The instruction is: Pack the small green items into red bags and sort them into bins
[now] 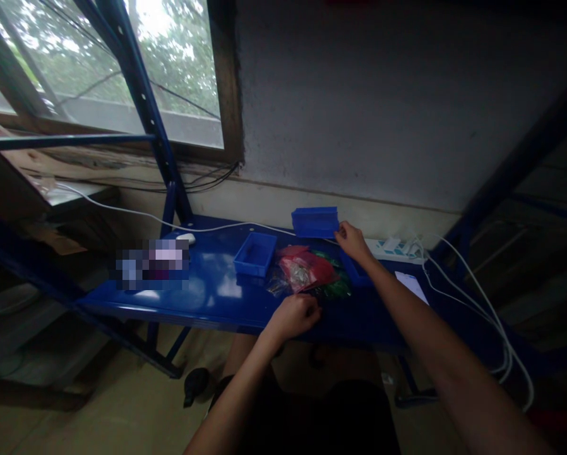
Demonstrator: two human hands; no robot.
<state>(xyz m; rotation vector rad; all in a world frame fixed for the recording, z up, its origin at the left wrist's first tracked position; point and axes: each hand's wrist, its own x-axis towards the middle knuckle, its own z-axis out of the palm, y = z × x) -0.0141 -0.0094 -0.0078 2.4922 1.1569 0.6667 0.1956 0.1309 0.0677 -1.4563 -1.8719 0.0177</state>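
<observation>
My right hand [352, 241] grips the right end of a blue bin [315, 222], which is tilted with its open side toward me near the wall. My left hand [297, 316] is closed at the table's front edge, just below a heap of small bags; what it holds, if anything, is hidden. The heap has red bags [307, 265], clear ones [278, 283] and green ones [341, 285]. Left of the heap stands another blue bin [256, 254]. A third blue bin [354, 268] is partly hidden behind my right forearm.
The blue table [208, 294] runs along the wall. A white power strip [392, 249] with cables lies at the back right, near a white paper or phone [411, 285]. A white cable [217, 226] crosses the back. Blurred items [153, 262] lie at the left.
</observation>
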